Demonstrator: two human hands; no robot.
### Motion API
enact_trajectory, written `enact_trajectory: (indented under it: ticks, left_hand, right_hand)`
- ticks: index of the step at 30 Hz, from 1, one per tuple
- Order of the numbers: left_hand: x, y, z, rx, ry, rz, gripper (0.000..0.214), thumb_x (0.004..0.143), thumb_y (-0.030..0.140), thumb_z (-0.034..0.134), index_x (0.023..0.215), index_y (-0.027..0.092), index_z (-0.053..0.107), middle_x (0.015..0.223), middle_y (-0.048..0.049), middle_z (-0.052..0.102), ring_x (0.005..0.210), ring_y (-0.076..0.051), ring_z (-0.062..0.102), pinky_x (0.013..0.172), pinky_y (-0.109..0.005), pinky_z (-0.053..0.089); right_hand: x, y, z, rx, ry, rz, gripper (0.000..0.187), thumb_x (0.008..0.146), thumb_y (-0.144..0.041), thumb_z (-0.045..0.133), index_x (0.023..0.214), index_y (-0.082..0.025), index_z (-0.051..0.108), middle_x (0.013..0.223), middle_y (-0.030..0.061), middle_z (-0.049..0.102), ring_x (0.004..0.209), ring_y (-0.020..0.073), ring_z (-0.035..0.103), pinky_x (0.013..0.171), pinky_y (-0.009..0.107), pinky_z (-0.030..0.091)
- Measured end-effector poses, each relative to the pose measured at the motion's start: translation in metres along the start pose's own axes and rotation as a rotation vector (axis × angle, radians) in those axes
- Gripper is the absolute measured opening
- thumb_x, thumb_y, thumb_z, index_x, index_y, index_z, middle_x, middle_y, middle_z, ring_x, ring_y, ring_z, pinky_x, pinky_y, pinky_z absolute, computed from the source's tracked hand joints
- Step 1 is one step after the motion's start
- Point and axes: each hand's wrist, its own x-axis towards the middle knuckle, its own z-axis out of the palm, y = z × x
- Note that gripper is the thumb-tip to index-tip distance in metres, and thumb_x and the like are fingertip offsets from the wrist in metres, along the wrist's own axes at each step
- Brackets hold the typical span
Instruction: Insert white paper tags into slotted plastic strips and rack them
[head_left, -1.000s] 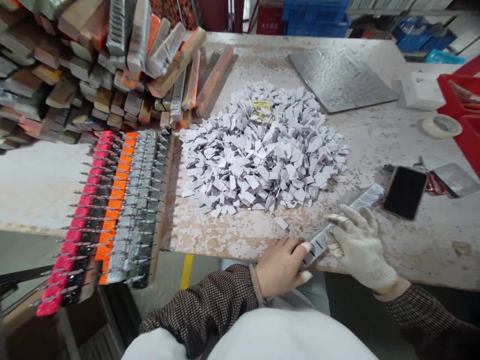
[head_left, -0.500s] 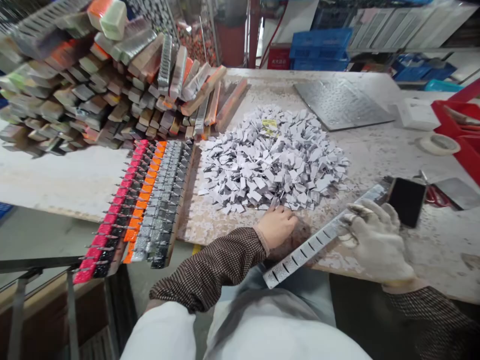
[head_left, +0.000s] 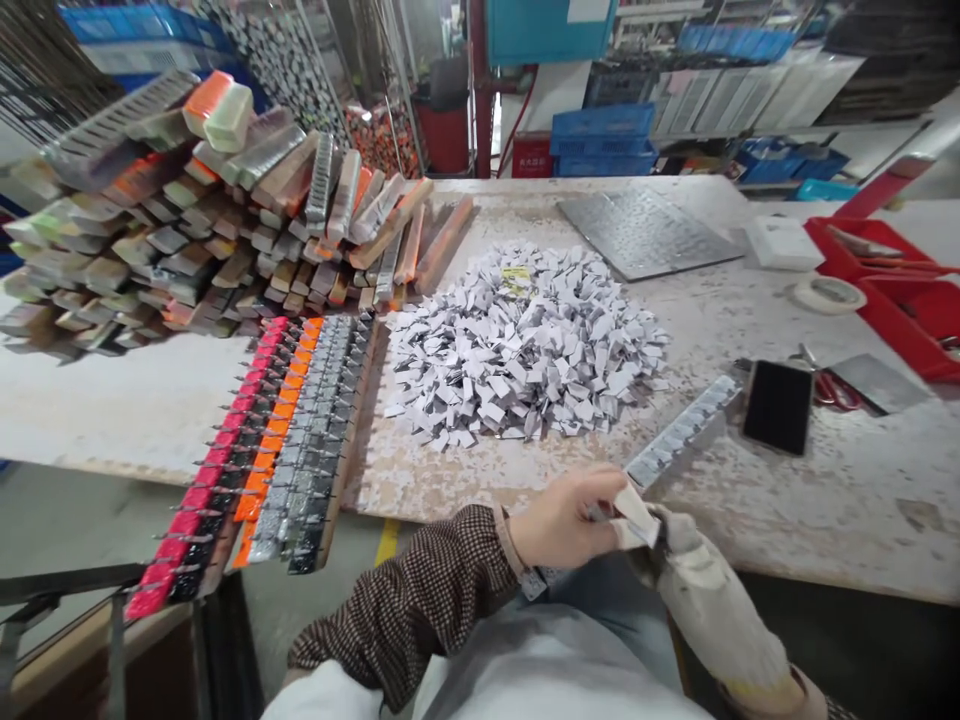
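where the hands are: the left hand point(head_left: 562, 518) is bare. the right hand point(head_left: 705, 600) is in a white knit glove point(head_left: 724, 630). they are close together, up against each other, just off the front edge of the table point(head_left: 862, 490).

what the hands hold: both hands are closed on a long grey metal bar point(head_left: 682, 435) with square holes along it. a small white paper slip point(head_left: 636, 518) sticks up between them, pinched by the fingers.

where the bar is: it lies at a slant. its far end points up and to the right, over the table, near a black phone point(head_left: 778, 407). the near end goes under the hands and comes out by the left wrist.

left sleeve: a brown checked sleeve point(head_left: 405, 610) covers the left arm.

on the table: a big heap of white paper slips point(head_left: 525, 350) sits in the middle, with a yellow label point(head_left: 516, 278) on top. a flat metal plate point(head_left: 649, 232) lies behind it.

left side: a rack point(head_left: 300, 440) of pink, orange and silver bars with pins stands by the table edge. a tall stack of bars point(head_left: 225, 200) is behind it.

right side: there are red scissors point(head_left: 836, 392), a roll of tape point(head_left: 829, 295), and a red tray point(head_left: 885, 290).
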Motion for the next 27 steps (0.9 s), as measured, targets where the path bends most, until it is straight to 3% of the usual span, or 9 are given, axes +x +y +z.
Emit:
enact_trajectory:
  ticks: [2, 5, 9, 12, 15, 20, 25, 27]
  left_hand:
    - [-0.005, 0.000, 0.010, -0.095, 0.030, 0.019, 0.012, 0.098, 0.024, 0.081, 0.099, 0.017, 0.072, 0.115, -0.0117, 0.074, 0.106, -0.022, 0.071, 0.098, -0.034, 0.059]
    - [-0.015, -0.001, 0.015, -0.013, 0.143, -0.011, 0.014, 0.101, 0.029, 0.076, 0.109, 0.017, 0.073, 0.120, -0.0137, 0.073, 0.112, -0.024, 0.069, 0.105, -0.040, 0.057]
    - [-0.023, 0.000, 0.013, -0.034, 0.110, -0.186, 0.056, 0.092, 0.042, 0.091, 0.136, 0.018, 0.065, 0.116, -0.0102, 0.074, 0.098, -0.021, 0.068, 0.091, -0.035, 0.058]
    - [-0.021, 0.003, 0.012, -0.041, 0.031, -0.297, 0.031, 0.100, 0.045, 0.082, 0.100, 0.018, 0.067, 0.087, 0.0010, 0.066, 0.078, -0.014, 0.059, 0.073, -0.025, 0.048]
    - [-0.016, 0.007, 0.013, 0.030, -0.034, -0.315, 0.047, 0.108, 0.044, 0.069, 0.073, 0.019, 0.051, 0.067, 0.0062, 0.046, 0.066, -0.011, 0.045, 0.065, -0.024, 0.035]
    - [-0.016, 0.011, 0.024, -0.068, 0.019, -0.243, 0.065, 0.106, 0.071, 0.063, 0.068, 0.020, 0.045, 0.063, 0.0053, 0.041, 0.063, -0.011, 0.041, 0.062, -0.026, 0.032]
    - [-0.019, 0.011, 0.040, -0.303, -0.111, -0.007, 0.071, 0.099, 0.079, 0.068, 0.064, 0.022, 0.045, 0.062, 0.0036, 0.042, 0.061, -0.012, 0.039, 0.061, -0.029, 0.037]
    - [-0.019, 0.008, 0.043, -0.317, -0.116, -0.004, 0.071, 0.097, 0.079, 0.073, 0.064, 0.021, 0.047, 0.062, 0.0032, 0.044, 0.061, -0.012, 0.040, 0.061, -0.028, 0.037]
  right_hand:
    - [0.005, 0.000, 0.002, 0.014, -0.011, -0.001, 0.029, 0.104, -0.051, 0.065, 0.114, -0.030, 0.082, 0.104, 0.0084, 0.082, 0.095, 0.0322, 0.079, 0.084, 0.049, 0.072]
    - [0.014, -0.002, -0.001, -0.005, -0.030, 0.051, 0.032, 0.107, -0.053, 0.059, 0.110, -0.028, 0.080, 0.100, 0.0071, 0.082, 0.089, 0.0281, 0.079, 0.077, 0.042, 0.071]
    - [0.028, -0.015, -0.010, -0.096, -0.026, 0.047, 0.033, 0.109, -0.052, 0.060, 0.097, -0.025, 0.075, 0.097, 0.0049, 0.082, 0.085, 0.0227, 0.078, 0.081, 0.037, 0.069]
    - [0.036, -0.024, -0.017, -0.123, -0.006, -0.131, 0.031, 0.108, -0.048, 0.062, 0.090, -0.026, 0.072, 0.098, 0.0064, 0.081, 0.093, 0.0249, 0.079, 0.087, 0.040, 0.069]
    - [0.036, -0.026, -0.024, -0.083, -0.031, -0.176, 0.022, 0.106, -0.042, 0.065, 0.094, -0.026, 0.074, 0.096, 0.0068, 0.081, 0.091, 0.0245, 0.079, 0.076, 0.035, 0.069]
    - [0.009, -0.006, -0.024, -0.016, -0.049, 0.031, 0.027, 0.107, -0.050, 0.065, 0.111, -0.026, 0.079, 0.105, 0.0063, 0.084, 0.089, 0.0251, 0.081, 0.072, 0.035, 0.070]
    - [-0.034, 0.020, -0.024, 0.002, -0.065, -0.137, 0.031, 0.103, -0.048, 0.072, 0.128, -0.030, 0.079, 0.119, 0.0060, 0.086, 0.098, 0.0265, 0.084, 0.081, 0.036, 0.073]
    - [-0.041, 0.022, -0.028, -0.014, -0.087, -0.207, 0.034, 0.101, -0.046, 0.075, 0.132, -0.033, 0.078, 0.127, 0.0058, 0.084, 0.105, 0.0271, 0.084, 0.087, 0.037, 0.074]
